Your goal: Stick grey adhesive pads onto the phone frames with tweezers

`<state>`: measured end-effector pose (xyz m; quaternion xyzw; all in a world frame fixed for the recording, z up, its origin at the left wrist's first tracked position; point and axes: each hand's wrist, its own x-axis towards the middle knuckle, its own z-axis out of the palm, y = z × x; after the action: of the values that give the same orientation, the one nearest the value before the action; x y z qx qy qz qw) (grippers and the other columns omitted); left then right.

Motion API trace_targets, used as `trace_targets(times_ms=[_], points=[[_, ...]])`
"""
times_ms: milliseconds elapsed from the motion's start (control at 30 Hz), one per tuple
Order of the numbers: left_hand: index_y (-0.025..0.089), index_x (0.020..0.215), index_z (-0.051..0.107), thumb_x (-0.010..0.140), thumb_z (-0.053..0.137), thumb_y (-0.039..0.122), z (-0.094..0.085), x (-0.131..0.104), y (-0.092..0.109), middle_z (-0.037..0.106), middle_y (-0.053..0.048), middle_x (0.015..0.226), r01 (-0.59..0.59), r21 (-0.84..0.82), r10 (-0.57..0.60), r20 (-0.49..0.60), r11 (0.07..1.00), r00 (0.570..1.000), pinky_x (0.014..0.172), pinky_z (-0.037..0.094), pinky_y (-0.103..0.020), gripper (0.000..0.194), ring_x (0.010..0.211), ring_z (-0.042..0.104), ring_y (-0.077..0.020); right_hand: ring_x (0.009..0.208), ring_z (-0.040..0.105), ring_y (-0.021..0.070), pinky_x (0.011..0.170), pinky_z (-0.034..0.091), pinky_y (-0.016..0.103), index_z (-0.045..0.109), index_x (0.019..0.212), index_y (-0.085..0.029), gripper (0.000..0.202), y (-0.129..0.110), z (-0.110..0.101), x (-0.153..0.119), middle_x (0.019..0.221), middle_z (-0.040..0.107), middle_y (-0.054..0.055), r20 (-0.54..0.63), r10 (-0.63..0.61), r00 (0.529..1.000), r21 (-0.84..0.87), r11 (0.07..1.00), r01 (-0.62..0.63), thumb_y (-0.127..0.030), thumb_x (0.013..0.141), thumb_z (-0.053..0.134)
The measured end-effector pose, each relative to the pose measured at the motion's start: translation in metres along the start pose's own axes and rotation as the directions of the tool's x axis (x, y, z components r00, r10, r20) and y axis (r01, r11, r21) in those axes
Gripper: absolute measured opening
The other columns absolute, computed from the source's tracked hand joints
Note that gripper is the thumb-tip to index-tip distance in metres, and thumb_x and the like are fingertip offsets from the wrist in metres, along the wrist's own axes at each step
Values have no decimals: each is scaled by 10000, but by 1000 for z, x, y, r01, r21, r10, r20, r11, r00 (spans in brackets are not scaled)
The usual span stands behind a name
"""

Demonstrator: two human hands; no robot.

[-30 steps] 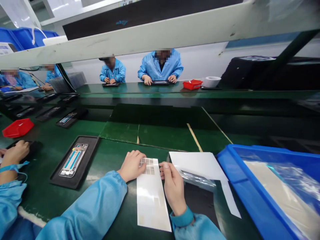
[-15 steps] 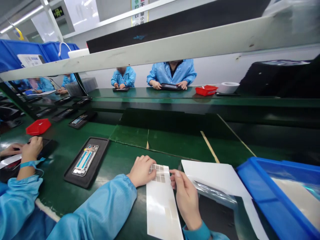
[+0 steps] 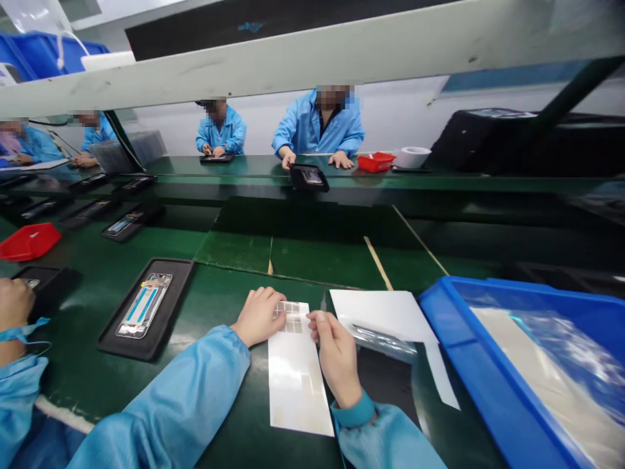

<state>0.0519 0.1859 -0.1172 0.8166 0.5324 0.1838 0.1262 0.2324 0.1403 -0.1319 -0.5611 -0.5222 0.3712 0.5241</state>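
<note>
A long white sheet (image 3: 297,391) lies on the green bench in front of me, with a grid of small greyish stickers (image 3: 293,324) at its far end. My left hand (image 3: 260,317) holds the sheet's far left corner, thumb on top beside the grid. At the right edge of the grid, my right hand (image 3: 334,348) is closed in a pinch on what looks like the edge of a sticker; the fingertips partly hide it. To the left, a black tray (image 3: 163,312) holds an open phone frame (image 3: 145,306) with blue strips.
A blue bin (image 3: 469,371) with plastic-wrapped sheets stands at right. White paper (image 3: 374,312) and a dark sheet (image 3: 385,378) lie beside my right hand. A neighbour's hand (image 3: 14,303) and a red tray (image 3: 29,241) are at far left. A shelf beam (image 3: 273,78) crosses above; co-workers sit opposite.
My view has shifted right and down. My right fingertips have come slightly inward over the sticker grid; the left hand stays on the sheet. A co-worker opposite has tilted a black tray forward with one hand.
</note>
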Motion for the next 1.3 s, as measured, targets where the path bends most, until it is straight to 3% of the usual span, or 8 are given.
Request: trace_targets(times_ms=[333, 500, 633, 733, 867, 1067, 1200, 1300], points=[[217, 1263, 552, 861, 598, 251, -5, 7, 2, 566, -77, 1228, 58, 1, -58, -87, 998, 995, 1009, 412, -379, 407, 1136, 518, -234, 662, 576, 179, 593, 432, 270, 687, 848, -181, 445, -12, 3, -3, 714, 635, 32, -15, -21, 1000, -14, 1000, 21, -539, 967, 450], [233, 1232, 577, 913, 551, 243, -15, 94, 14, 644, -52, 1046, 57, 23, -56, -36, 998, 998, 958, 454, -340, 320, 1029, 606, -211, 654, 580, 181, 597, 433, 273, 674, 802, -190, 444, -15, 3, -2, 677, 611, 21, -42, -24, 999, -22, 999, 23, -530, 970, 444], [141, 1287, 549, 966, 509, 231, -12, 174, 17, 643, -163, 1143, 223, 57, -220, -57, 973, 974, 988, 452, -450, 336, 1115, 612, -280, 648, 591, 191, 602, 446, 280, 685, 823, -192, 451, -13, 0, -2, 667, 620, 24, -31, -11, 999, -15, 1000, 10, -540, 969, 438], [142, 1224, 593, 956, 592, 344, -12, 199, 9, 630, -118, 1200, 330, 51, -328, -39, 943, 944, 957, 510, -470, 336, 1094, 619, -244, 674, 611, 217, 612, 464, 295, 701, 845, -190, 485, -9, -3, 0, 675, 643, 45, -23, -8, 1000, -27, 1000, 8, -584, 953, 439], [160, 1228, 597, 946, 611, 388, -16, 195, -8, 625, -99, 1225, 376, -42, -378, -54, 926, 924, 966, 518, -476, 363, 1107, 617, -236, 647, 605, 224, 601, 472, 307, 721, 884, -183, 537, -4, -4, 5, 689, 657, 56, -31, 4, 999, -37, 999, -5, -663, 900, 482], [232, 1174, 554, 934, 616, 367, -30, 156, -35, 695, -68, 946, 405, -384, -483, -131, 830, 866, 894, 539, -369, 282, 977, 683, -234, 628, 573, 200, 600, 471, 307, 707, 860, -170, 601, -3, -1, 7, 730, 652, 64, -16, 50, 999, -13, 999, -50, -724, 868, 474], [228, 1199, 483, 949, 582, 376, -34, 133, -52, 662, -34, 1008, 419, -642, -635, -141, 643, 759, 692, 573, -234, 307, 768, 664, -112, 644, 579, 199, 605, 467, 311, 706, 891, -161, 617, 2, -1, 9, 735, 647, 63, -16, 57, 998, -30, 998, -57, -735, 862, 482], [195, 1293, 465, 942, 611, 349, -39, 119, -63, 613, -76, 1178, 409, -763, -736, -127, 501, 665, 695, 586, -264, 410, 840, 654, -125, 645, 576, 195, 613, 471, 317, 706, 901, -156, 611, 6, 0, 11, 743, 646, 60, -17, 54, 998, -33, 998, -55, -727, 865, 493]])
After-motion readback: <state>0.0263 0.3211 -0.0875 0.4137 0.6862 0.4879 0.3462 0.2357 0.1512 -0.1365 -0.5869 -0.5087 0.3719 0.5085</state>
